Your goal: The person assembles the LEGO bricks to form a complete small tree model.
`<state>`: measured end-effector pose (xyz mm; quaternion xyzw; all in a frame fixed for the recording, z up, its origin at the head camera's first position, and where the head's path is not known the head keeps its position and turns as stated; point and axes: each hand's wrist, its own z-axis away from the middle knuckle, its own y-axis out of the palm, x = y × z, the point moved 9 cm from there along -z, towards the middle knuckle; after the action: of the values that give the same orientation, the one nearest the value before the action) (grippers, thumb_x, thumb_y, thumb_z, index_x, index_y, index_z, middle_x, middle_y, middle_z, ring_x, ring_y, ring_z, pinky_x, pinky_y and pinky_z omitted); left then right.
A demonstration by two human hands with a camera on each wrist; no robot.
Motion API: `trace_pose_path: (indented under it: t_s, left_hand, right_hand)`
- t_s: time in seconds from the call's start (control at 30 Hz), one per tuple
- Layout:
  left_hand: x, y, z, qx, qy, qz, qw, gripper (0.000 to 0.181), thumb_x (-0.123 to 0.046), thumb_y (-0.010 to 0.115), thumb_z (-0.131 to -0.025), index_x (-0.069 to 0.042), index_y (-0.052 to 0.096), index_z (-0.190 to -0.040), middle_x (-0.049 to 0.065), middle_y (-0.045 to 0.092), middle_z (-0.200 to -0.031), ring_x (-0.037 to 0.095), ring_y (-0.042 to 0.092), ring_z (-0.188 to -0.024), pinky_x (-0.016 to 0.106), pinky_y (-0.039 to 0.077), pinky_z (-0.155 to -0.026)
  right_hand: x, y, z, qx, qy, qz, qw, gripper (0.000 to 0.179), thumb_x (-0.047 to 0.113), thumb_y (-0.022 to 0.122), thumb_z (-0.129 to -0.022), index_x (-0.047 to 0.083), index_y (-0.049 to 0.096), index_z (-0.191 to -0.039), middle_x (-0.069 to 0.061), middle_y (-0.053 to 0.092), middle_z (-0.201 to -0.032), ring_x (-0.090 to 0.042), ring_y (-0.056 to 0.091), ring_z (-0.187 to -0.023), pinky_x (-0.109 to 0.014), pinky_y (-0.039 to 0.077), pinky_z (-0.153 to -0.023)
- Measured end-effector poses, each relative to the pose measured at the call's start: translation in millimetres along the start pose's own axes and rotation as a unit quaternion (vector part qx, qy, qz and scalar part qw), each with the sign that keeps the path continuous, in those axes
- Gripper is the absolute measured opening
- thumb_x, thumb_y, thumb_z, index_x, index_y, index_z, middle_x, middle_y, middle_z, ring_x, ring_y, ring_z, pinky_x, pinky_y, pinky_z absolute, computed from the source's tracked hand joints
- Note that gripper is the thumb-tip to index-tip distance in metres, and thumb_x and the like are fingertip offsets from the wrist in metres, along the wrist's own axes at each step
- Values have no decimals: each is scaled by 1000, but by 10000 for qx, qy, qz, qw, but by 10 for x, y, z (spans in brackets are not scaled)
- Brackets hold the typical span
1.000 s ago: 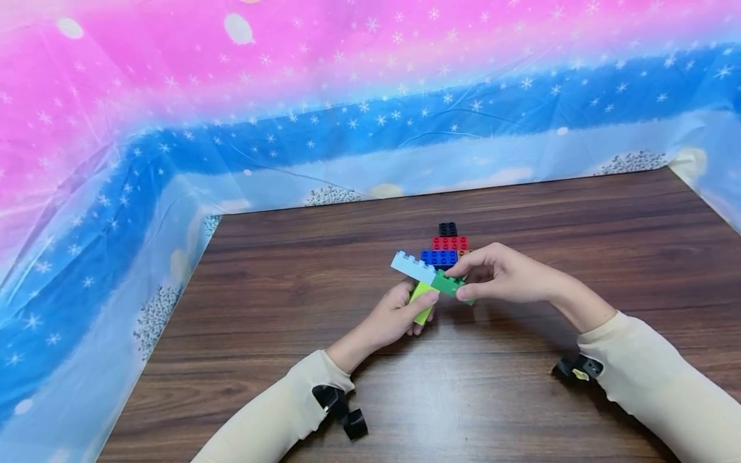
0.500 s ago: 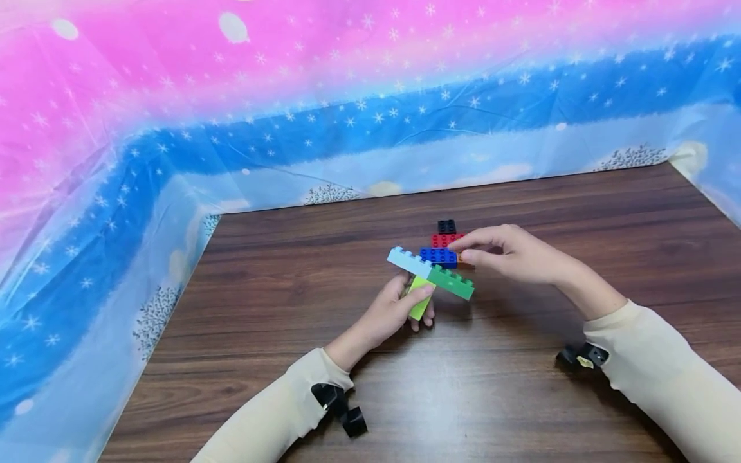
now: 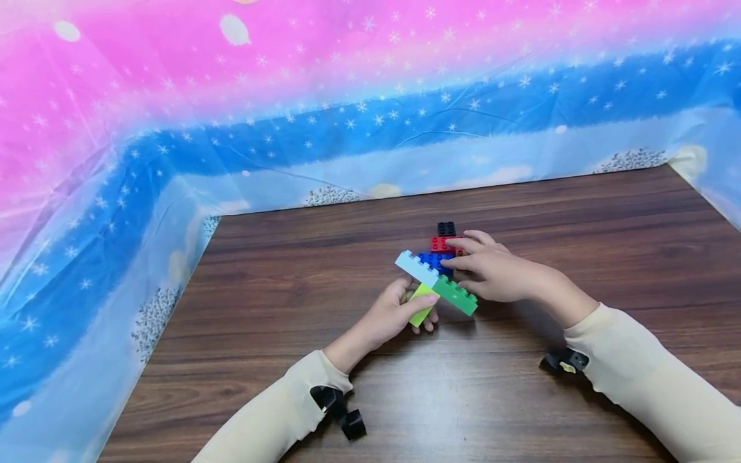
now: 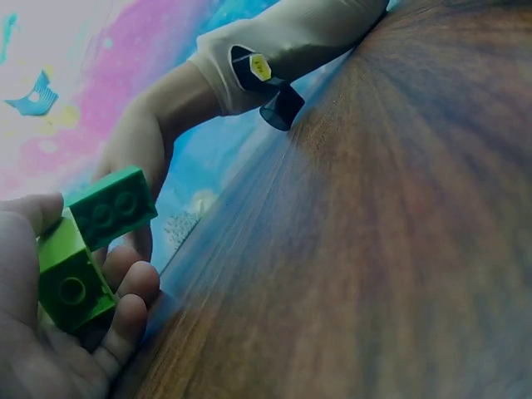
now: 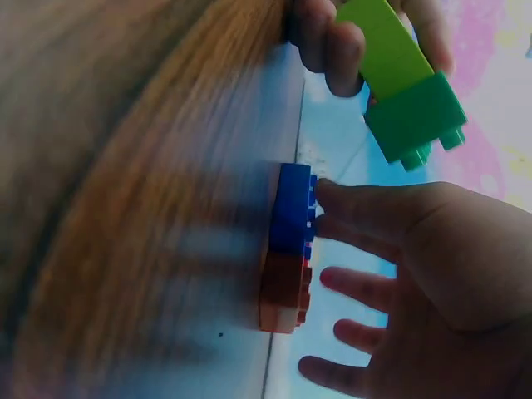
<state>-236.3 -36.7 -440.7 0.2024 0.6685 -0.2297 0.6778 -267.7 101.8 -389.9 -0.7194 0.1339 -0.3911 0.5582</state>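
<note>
The left hand (image 3: 399, 313) held a lime brick (image 3: 421, 315), with a pale-blue brick (image 3: 417, 269) and green brick (image 3: 456, 297) seemingly joined at its far end; beyond, beside the spread right hand (image 3: 502, 273) (contact unclear), a blue brick (image 3: 435, 262), red brick (image 3: 439, 244) and black brick (image 3: 446, 228) lay apparently unadded.

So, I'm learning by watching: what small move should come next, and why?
Probably pinch the blue brick with the right hand: its fingertips are at or very near that brick and it holds nothing, while the left hand grips the lime brick, which has the green brick and light blue brick joined to it.
</note>
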Motion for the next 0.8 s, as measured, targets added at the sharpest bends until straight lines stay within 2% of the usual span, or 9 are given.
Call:
trace_pose_path:
  t_s: [0.13,0.2,0.27,0.37,0.43,0.53,0.63,0.7,0.8]
  left_hand:
    - [-6,-1,13,65,49,-22,10000,30,-17,54,-107,7,57,-126,7,72,-89,13,70,-70,26,54,-60]
    - [-8,-1,21,115,71,-65,9999,32,-17,56,-105,8,59,-125,8,73,-92,12,70,-71,26,54,-61]
    - [-13,3,26,163,103,-91,9998,32,-19,56,-104,8,59,-123,9,73,-92,12,70,-71,26,54,-61]
    - [-17,1,27,140,96,-45,9998,33,-23,54,-106,7,59,-119,6,71,-87,11,68,-68,26,55,-60]
    - [-19,1,20,95,98,-4,9999,33,-25,51,-108,6,58,-115,3,69,-82,11,66,-64,25,55,-59]
    - [-21,2,8,33,95,49,9999,33,-27,48,-111,4,59,-109,3,66,-78,12,62,-60,25,55,-57]
    - [-15,8,5,26,107,6,9999,35,-26,47,-111,6,61,-105,7,66,-77,12,61,-58,25,54,-55]
    - [-5,11,7,38,98,-56,9999,37,-25,48,-111,8,62,-105,10,67,-77,13,61,-58,24,53,-55]
    - [-13,8,10,51,113,-120,9999,38,-24,48,-112,11,62,-109,13,67,-79,13,60,-59,24,53,-55]
  right_hand:
    - [80,-26,-37,-295,-5,-44,9996,9,10,78,-94,16,81,-101,-18,62,-145,-48,43,-141,-73,38,-105]
    - [105,-25,-48,-351,26,-53,9994,13,9,82,-90,21,78,-86,-12,71,-131,-41,54,-131,-62,43,-95]
    - [124,1,-53,-276,60,-31,9996,20,6,84,-87,23,75,-79,-2,76,-110,-31,60,-114,-50,41,-85]
    - [157,42,-50,-112,40,20,9999,29,2,85,-83,23,69,-73,10,69,-85,-18,56,-91,-41,35,-76]
    - [170,48,-43,-25,25,-23,10000,31,1,84,-83,23,65,-72,13,62,-76,-13,51,-78,-37,39,-73]
    - [154,-20,-21,-76,52,-322,9994,31,3,82,-85,21,61,-73,10,59,-73,-10,48,-66,-30,42,-63]
    - [77,-147,11,-308,295,-976,9943,26,6,82,-87,17,60,-78,6,61,-75,-10,54,-65,-28,48,-60]
    - [-6,-206,32,-451,543,-1544,9855,21,7,82,-88,14,62,-85,2,66,-81,-13,61,-71,-30,53,-65]
    - [-84,-248,33,-531,765,-2497,9638,18,8,81,-92,8,64,-98,-5,72,-93,-24,69,-82,-37,60,-72]
